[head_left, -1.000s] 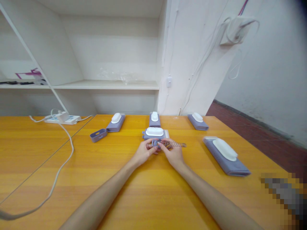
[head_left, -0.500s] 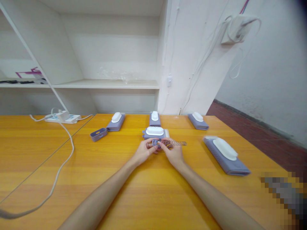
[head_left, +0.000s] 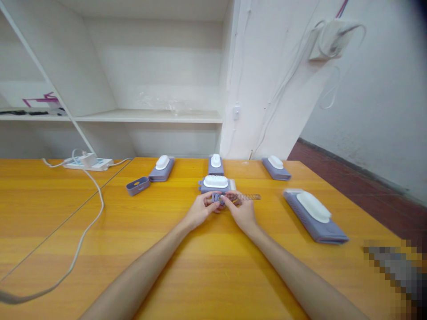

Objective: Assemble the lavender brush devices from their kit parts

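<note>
My left hand [head_left: 200, 210] is closed on a small grey-purple plastic part [head_left: 216, 197] with slots in it. From the other side my right hand [head_left: 243, 213] pinches a coil spring [head_left: 250, 197], whose near end meets the plastic part between my fingers. The spring's free end points to the right. Just beyond my hands lies a grey-purple case with a white bristled brush [head_left: 216, 182] on top; tabs stick out at its left end. My fingertips partly hide where spring and part join.
Similar grey-purple cases with white brush tops stand at the back left [head_left: 161, 169], back middle [head_left: 216, 164], back right [head_left: 276, 168] and right [head_left: 315, 217]. An oval grey-purple frame [head_left: 138, 186] lies at left. A power strip [head_left: 88, 163] trails a white cable [head_left: 82, 242] across the table.
The spring's free end has tipped up slightly. Both hands stay in nearly the same place, holding the same pieces.
</note>
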The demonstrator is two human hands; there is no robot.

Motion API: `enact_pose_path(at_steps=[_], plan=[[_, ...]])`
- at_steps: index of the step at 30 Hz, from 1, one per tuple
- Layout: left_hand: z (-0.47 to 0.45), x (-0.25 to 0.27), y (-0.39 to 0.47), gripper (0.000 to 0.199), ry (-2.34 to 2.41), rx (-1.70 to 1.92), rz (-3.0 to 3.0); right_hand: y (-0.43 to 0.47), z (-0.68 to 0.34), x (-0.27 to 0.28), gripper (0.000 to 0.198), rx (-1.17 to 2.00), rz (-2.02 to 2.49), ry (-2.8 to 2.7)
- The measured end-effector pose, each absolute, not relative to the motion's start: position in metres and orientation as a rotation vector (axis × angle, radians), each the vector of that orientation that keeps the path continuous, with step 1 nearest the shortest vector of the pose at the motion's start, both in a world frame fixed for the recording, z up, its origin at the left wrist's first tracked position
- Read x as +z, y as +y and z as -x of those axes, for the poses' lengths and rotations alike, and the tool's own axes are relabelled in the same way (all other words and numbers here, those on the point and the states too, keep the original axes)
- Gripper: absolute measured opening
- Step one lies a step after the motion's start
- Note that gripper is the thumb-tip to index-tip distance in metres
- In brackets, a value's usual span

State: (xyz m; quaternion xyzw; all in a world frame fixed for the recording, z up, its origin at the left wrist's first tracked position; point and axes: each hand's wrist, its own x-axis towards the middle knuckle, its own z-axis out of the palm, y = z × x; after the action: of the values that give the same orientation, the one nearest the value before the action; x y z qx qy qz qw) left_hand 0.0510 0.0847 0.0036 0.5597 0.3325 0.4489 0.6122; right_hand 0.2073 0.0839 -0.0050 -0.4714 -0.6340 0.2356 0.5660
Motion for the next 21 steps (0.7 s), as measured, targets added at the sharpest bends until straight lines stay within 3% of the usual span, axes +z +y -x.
enact_pose_path(at_steps=[21], plan=[[-0.0531,-0.0017,0.0862,0.048,0.856,1.154,-1.279,0.0797,-0.2067,0.0009,0.023,0.518,1.061,-1.718]])
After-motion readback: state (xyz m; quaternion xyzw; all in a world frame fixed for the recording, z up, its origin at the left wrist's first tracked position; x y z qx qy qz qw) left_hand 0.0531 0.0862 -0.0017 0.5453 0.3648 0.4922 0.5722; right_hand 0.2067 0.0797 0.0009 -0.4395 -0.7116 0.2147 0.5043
